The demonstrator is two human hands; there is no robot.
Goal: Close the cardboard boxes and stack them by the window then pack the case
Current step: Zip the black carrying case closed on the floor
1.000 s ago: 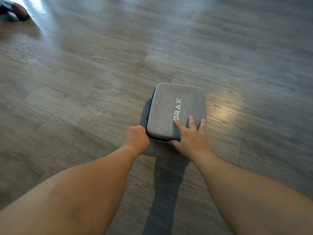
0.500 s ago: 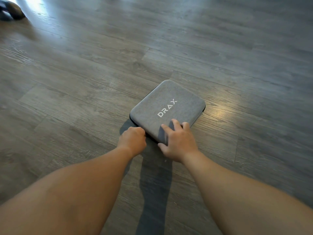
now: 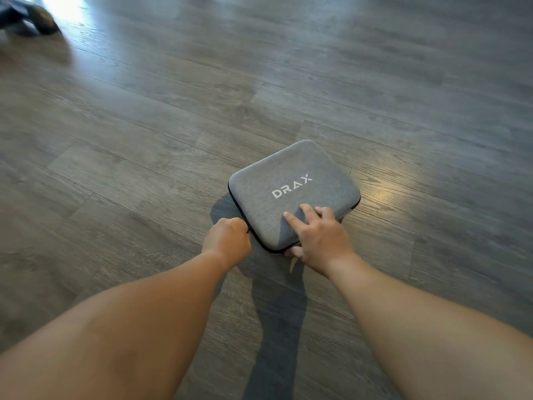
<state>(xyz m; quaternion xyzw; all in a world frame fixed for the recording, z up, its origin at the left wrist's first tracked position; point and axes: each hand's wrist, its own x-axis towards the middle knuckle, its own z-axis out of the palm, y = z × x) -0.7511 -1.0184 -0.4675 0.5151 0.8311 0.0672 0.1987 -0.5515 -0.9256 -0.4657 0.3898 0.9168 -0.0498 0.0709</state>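
right hand [image 3: 318, 241] pins the grey fabric drax case [image 3: 294, 192]; fisted left hand [image 3: 227, 239] pinches something unseen at its seam, probably the zipper: pull steadily.

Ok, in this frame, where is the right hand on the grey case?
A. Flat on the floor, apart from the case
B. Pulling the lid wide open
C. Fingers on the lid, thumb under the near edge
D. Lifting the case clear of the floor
C: the right hand has its fingers spread on top of the case and its thumb tucked at the near edge; the case lies closed on the floor.
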